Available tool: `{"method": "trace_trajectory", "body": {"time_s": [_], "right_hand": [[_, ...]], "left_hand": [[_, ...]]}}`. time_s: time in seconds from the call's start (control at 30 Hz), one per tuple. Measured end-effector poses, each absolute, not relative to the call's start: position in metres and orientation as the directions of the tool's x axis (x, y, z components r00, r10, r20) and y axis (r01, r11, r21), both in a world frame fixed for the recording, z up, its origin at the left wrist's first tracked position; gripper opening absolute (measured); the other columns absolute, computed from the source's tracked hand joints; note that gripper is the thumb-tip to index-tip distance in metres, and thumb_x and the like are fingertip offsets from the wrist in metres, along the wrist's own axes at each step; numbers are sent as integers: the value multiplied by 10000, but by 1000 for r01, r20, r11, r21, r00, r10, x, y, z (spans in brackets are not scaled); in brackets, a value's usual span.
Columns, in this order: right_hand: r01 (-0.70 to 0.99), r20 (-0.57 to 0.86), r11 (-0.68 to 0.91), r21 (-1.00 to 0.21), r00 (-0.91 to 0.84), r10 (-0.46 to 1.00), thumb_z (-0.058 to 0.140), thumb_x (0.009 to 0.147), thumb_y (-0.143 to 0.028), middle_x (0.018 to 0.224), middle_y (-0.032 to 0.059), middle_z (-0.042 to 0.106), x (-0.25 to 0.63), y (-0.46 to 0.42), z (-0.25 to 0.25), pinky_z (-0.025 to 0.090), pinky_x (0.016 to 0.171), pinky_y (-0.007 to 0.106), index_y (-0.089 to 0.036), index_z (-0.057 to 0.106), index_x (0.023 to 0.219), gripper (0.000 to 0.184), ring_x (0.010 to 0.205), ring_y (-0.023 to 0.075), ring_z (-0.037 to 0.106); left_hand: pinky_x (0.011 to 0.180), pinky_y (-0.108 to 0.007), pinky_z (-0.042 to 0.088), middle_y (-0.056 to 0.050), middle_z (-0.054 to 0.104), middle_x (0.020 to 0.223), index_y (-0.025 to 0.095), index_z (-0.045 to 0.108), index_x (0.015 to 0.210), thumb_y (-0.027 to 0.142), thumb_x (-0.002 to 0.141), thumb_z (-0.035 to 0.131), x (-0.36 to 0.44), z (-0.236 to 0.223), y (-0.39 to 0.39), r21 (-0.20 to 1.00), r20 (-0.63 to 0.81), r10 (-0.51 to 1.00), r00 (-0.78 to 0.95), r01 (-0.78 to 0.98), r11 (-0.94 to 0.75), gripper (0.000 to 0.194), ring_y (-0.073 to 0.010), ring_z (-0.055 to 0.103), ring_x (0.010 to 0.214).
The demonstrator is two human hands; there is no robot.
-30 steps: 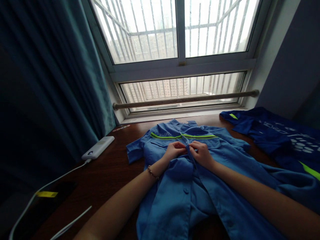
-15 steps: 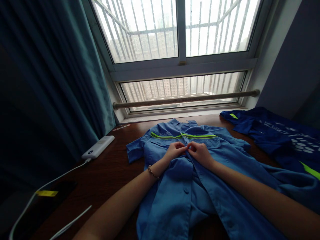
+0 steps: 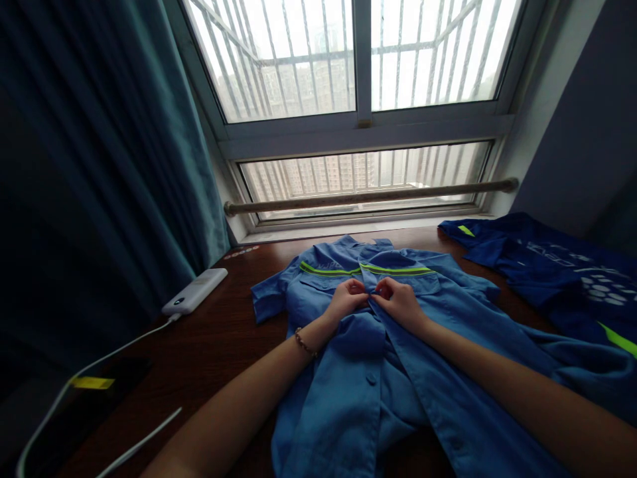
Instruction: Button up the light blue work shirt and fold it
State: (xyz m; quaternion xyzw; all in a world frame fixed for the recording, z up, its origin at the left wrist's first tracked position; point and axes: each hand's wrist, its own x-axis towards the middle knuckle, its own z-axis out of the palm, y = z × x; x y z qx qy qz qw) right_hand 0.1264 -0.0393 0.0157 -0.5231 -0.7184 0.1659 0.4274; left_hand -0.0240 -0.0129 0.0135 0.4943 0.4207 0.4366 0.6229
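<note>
A light blue short-sleeved work shirt [image 3: 343, 398] lies front up, its collar toward the window and a yellow-green reflective stripe [image 3: 398, 270] across the chest. Just below that stripe, at the front placket, my left hand [image 3: 347, 300] pinches one edge of the cloth. My right hand [image 3: 398, 304] grips the other front edge, its fingertips close to those of the left. Whatever lies between the fingertips is too small to make out. Lower down, the two front panels spread apart, and a button [image 3: 371, 379] shows on the left one.
The shirt rests on a dark brown wooden table [image 3: 219, 358]. To the right lies a darker blue garment [image 3: 537, 265] with white print. A white power bank [image 3: 196, 292] with a white cable [image 3: 109, 358] sits at the left, near a blue curtain [image 3: 124, 133]. A barred window stands behind.
Both hands stay at the placket. The fingers have shifted slightly: the right index finger has lifted away from the left fingertips, while the thumbs stay close together. The shirt is nearly unchanged.
</note>
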Motion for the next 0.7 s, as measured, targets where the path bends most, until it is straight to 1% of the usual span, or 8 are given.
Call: {"method": "trace_trajectory", "body": {"time_s": [0.1, 0.2, 0.27, 0.37, 0.43, 0.5, 0.6, 0.7], "right_hand": [[552, 440, 407, -728, -79, 895, 566, 720, -308, 650, 9, 603, 127, -38, 16, 403, 579, 231, -167, 578, 707, 141, 598, 131, 548], [521, 375, 352, -778, -66, 925, 546, 729, -340, 608, 14, 600, 130, -32, 12, 399, 557, 244, -163, 586, 676, 189, 570, 138, 542], [473, 274, 271, -839, -64, 960, 552, 713, -360, 552, 4, 578, 132, -25, 8, 385, 509, 241, -159, 577, 665, 208, 517, 134, 525], [357, 50, 85, -930, -105, 993, 541, 701, -363, 451, -29, 508, 133, -18, 3, 347, 432, 228, -163, 534, 635, 212, 413, 114, 467], [329, -9, 29, -944, -115, 993, 528, 707, -360, 419, -41, 469, 132, -18, 3, 324, 414, 225, -167, 515, 618, 213, 385, 107, 435], [382, 95, 113, -917, -67, 993, 525, 718, -356, 463, -24, 503, 131, -22, 4, 339, 452, 232, -164, 527, 625, 213, 435, 116, 463], [549, 358, 306, -778, -12, 934, 516, 748, -320, 606, 14, 582, 128, -32, 8, 366, 551, 246, -163, 557, 676, 177, 563, 138, 523], [654, 469, 373, -658, -32, 883, 499, 772, -264, 668, 17, 598, 127, -39, 9, 363, 586, 245, -173, 562, 716, 125, 606, 140, 533]], "left_hand": [[490, -215, 449, 67, 558, 522, 151, 456, 818, 151, 500, 739, -24, 13, -13, 988, -68, 959, 274, -114, 103, 425, -90, 545, 446], [458, -185, 402, 100, 506, 477, 160, 415, 874, 137, 514, 695, -24, 12, -14, 995, 13, 955, 298, -100, 18, 456, -73, 503, 414], [448, -173, 374, 105, 490, 478, 162, 407, 886, 137, 521, 671, -24, 12, -15, 996, 54, 949, 310, -84, -29, 451, -69, 488, 416], [456, -173, 360, 94, 503, 516, 166, 406, 892, 148, 522, 660, -23, 11, -15, 996, 76, 943, 324, -61, -59, 450, -67, 487, 436], [465, -180, 362, 91, 502, 528, 168, 402, 885, 165, 519, 668, -22, 11, -15, 996, 85, 943, 323, -46, -74, 452, -68, 485, 443], [463, -188, 363, 89, 496, 527, 171, 396, 867, 209, 527, 680, -21, 10, -14, 997, 83, 950, 301, -15, -82, 444, -72, 479, 439], [440, -188, 335, 87, 454, 501, 167, 410, 754, 325, 548, 692, -20, 7, -13, 990, 90, 959, 269, 81, -116, 383, -68, 443, 427], [410, -180, 256, 82, 361, 455, 157, 386, 558, 439, 579, 666, -21, 7, -13, 960, 114, 935, 336, 205, -191, 398, -49, 370, 422]]}}
